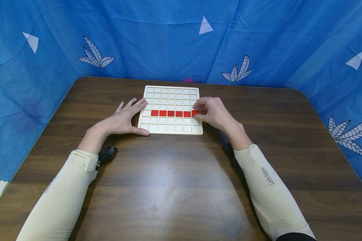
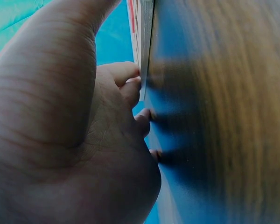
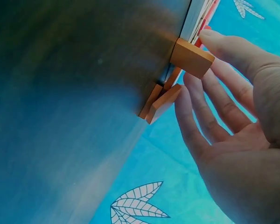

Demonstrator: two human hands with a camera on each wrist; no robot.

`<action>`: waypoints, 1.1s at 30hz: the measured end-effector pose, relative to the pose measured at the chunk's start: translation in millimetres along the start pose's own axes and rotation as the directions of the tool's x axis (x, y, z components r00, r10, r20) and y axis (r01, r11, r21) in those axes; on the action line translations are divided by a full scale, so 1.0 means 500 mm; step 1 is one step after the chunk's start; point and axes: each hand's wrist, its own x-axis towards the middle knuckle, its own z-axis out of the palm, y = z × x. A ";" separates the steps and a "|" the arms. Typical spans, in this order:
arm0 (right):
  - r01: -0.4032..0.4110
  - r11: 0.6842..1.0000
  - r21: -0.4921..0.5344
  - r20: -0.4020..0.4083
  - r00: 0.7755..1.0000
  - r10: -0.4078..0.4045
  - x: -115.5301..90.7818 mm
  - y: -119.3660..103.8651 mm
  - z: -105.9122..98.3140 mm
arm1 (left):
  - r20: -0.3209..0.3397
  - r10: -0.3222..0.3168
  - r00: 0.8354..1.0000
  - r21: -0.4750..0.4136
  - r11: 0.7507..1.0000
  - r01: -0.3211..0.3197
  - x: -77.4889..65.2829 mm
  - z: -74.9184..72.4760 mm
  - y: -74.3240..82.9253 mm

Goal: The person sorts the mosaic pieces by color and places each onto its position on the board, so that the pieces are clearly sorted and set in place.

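Observation:
A white grid board [image 1: 170,128] with thin raised lines lies flat on the table. Across one of its rows run several red square tiles [image 1: 170,113]. My left hand [image 1: 120,119] is spread at the board's left side, fingertips on the upper left edge and thumb at the lower left corner. At the right end of the row, my right hand [image 1: 215,112] pinches a red tile [image 1: 195,112] between thumb and fingers. Below that hand, in the right wrist view, several orange tiles [image 3: 192,58] lie tilted or stacked beside the board's edge; the head view mostly hides them.
The dark wooden table [image 1: 157,187] extends around the board. A blue cloth [image 1: 138,40] with leaf and triangle prints hangs behind and along both sides. A black wrist device [image 1: 108,154] sits under the left wrist.

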 end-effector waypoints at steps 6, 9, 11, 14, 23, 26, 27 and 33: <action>-0.007 1.000 -0.007 0.013 1.000 0.007 0.004 -0.001 0.007 | -0.003 0.000 1.000 -0.002 1.000 0.000 -0.002 -0.003 0.000; -0.004 1.000 -0.007 0.019 1.000 0.004 0.004 -0.002 0.008 | -0.003 0.002 1.000 0.000 1.000 -0.002 -0.003 -0.003 -0.001; 0.003 1.000 -0.010 0.020 1.000 -0.003 0.003 -0.003 0.009 | -0.003 0.000 1.000 0.002 1.000 0.000 -0.003 -0.002 -0.003; 0.012 1.000 -0.017 0.019 1.000 -0.012 0.001 -0.003 0.010 | -0.003 0.000 1.000 0.003 1.000 0.000 -0.002 -0.001 -0.004; 0.029 0.997 -0.069 -0.005 1.000 -0.029 -0.011 -0.003 0.011 | 0.000 -0.002 1.000 0.002 1.000 0.002 -0.001 0.000 0.000; 0.026 0.995 -0.092 -0.008 1.000 -0.027 -0.015 -0.006 0.010 | -0.001 -0.002 1.000 0.004 1.000 0.002 -0.001 0.000 -0.001; 0.026 0.995 -0.099 -0.008 1.000 -0.027 -0.017 -0.007 0.010 | -0.001 -0.002 1.000 0.004 1.000 0.002 -0.001 0.001 -0.001; 0.037 0.993 -0.115 -0.017 0.999 -0.039 -0.022 -0.003 0.007 | -0.016 0.012 1.000 -0.017 1.000 -0.013 0.000 0.003 -0.001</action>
